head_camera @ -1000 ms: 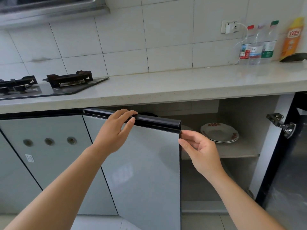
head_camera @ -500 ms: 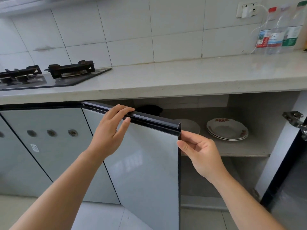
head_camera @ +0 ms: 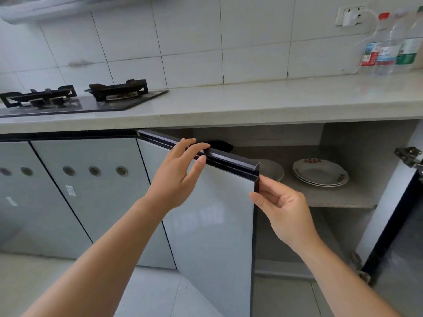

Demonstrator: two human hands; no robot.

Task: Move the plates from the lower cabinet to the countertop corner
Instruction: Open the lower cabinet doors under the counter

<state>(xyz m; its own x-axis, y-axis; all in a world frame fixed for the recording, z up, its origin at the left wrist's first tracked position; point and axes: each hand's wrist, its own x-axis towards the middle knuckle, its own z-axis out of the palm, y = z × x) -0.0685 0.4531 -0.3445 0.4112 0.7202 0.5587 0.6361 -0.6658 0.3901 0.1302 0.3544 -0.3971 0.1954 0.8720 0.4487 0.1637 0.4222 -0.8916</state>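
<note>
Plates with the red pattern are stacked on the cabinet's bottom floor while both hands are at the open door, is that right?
Not quite. The head view shows the plates stacked on the cabinet's raised shelf, not its floor. Both hands are at the open door: left hand on its top edge, right hand pinching its free edge.

The single camera rides on my head and looks forward and down, from above the countertop and close to the open door right in front of me. Its wide angle reaches from the stove at far left to the bottles at far right, with my left hand and right hand mid-frame, near the lens.
</note>
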